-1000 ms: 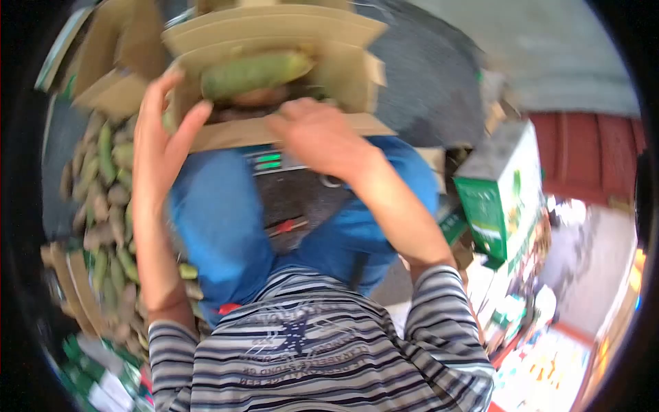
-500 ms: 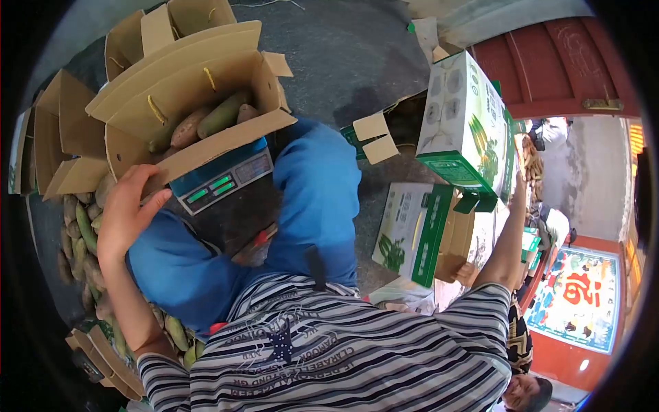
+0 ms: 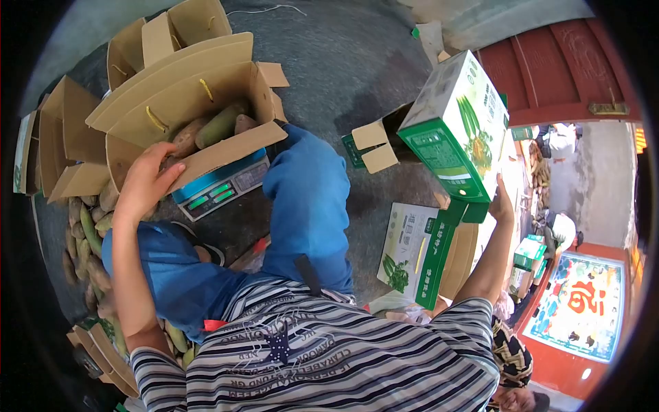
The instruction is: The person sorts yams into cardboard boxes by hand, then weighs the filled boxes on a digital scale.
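Observation:
An open cardboard box holding green and reddish-brown root vegetables rests tilted on a digital scale with lit green displays. My left hand grips the box's near left wall, fingers over the rim and thumb along the flap. On the right, my right hand is at the lower edge of a green-and-white printed carton, which is tilted; some of its fingers are hidden behind the carton. Just below stands another printed carton, open at the top.
More open cardboard boxes stand at the far left. Loose root vegetables are piled beside my left leg. An open dark carton lies ahead on the grey floor. Another person is at the lower right, by a red doorway.
My left hand has shifted further over the box rim. The printed carton at my right hand has turned and moved slightly left, and my right hand now shows at its lower edge.

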The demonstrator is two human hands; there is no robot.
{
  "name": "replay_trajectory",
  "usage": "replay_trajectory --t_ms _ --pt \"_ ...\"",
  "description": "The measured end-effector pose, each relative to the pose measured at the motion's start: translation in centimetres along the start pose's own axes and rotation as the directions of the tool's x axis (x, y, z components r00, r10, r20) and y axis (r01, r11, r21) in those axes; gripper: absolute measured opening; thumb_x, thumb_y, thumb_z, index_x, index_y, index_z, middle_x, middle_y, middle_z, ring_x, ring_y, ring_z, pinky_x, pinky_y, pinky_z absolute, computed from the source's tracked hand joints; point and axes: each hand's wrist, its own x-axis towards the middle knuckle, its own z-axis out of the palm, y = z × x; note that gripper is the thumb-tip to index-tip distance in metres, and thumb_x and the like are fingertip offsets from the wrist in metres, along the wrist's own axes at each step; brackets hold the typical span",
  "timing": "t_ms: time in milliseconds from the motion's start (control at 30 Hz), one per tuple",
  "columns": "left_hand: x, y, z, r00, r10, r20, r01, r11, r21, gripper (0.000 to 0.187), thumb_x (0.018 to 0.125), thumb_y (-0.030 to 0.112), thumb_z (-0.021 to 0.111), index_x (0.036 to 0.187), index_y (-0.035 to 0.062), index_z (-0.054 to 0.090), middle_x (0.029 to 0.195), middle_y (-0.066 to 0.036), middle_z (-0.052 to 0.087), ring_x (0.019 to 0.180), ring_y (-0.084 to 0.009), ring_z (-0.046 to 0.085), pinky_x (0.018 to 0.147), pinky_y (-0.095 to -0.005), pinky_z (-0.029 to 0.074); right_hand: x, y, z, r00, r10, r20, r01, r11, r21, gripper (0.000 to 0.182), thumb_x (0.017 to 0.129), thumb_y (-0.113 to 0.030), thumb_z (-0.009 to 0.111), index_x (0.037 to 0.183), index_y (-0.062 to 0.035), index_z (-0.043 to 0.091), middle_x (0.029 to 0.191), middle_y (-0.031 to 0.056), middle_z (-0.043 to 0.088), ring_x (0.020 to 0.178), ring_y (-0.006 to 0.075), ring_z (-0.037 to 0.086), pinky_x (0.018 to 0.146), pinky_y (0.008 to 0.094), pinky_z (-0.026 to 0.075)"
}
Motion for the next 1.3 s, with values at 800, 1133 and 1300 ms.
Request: replay_trajectory --t_ms 800,1133,1300 --pt "0.9 0.6 3.0 0.979 0.193 0.068 -0.189 0.980 -0.061 0.069 0.077 0.053 0.070 0.118 -0.0005 0.058 0.118 -0.020 0.054 0.110 -0.0378 0.052 0.096 -0.0437 0.042 -2.5 -20.1 45.1 0.442 -0.811 0.384 0.790 0.555 0.260 0.024 0.086 -0.012 0.070 0.106 0.0005 0.065 0.092 0.0051 0.069 0.077 0.0100 0.062 0.069 0.0256 0.051" --pt "1.1 0.0 2.6 0.970 0.208 0.129 -0.199 0.977 -0.075 0.072 0.074 0.051 0.072 0.121 0.0001 0.052 0.128 -0.023 0.048 0.119 -0.0389 0.046 0.103 -0.0455 0.035 -1.0 -10.2 59.2 0.684 -0.597 0.418 0.531 0.801 0.275 0.024 0.085 -0.008 0.069 0.105 0.0046 0.067 0.095 0.0069 0.070 0.078 0.0134 0.065 0.072 0.0268 0.052" --pt "1.3 0.1 2.6 0.965 0.199 0.170 -0.189 0.979 -0.071 0.076 0.074 0.050 0.074 0.127 0.0013 0.049 0.132 -0.022 0.046 0.122 -0.0403 0.044 0.104 -0.0468 0.034 -1.9 -10.3 59.3 0.617 -0.594 0.517 0.622 0.770 0.142 0.023 0.086 -0.014 0.069 0.103 0.0022 0.068 0.090 0.0057 0.070 0.075 0.0116 0.064 0.069 0.0256 0.051"
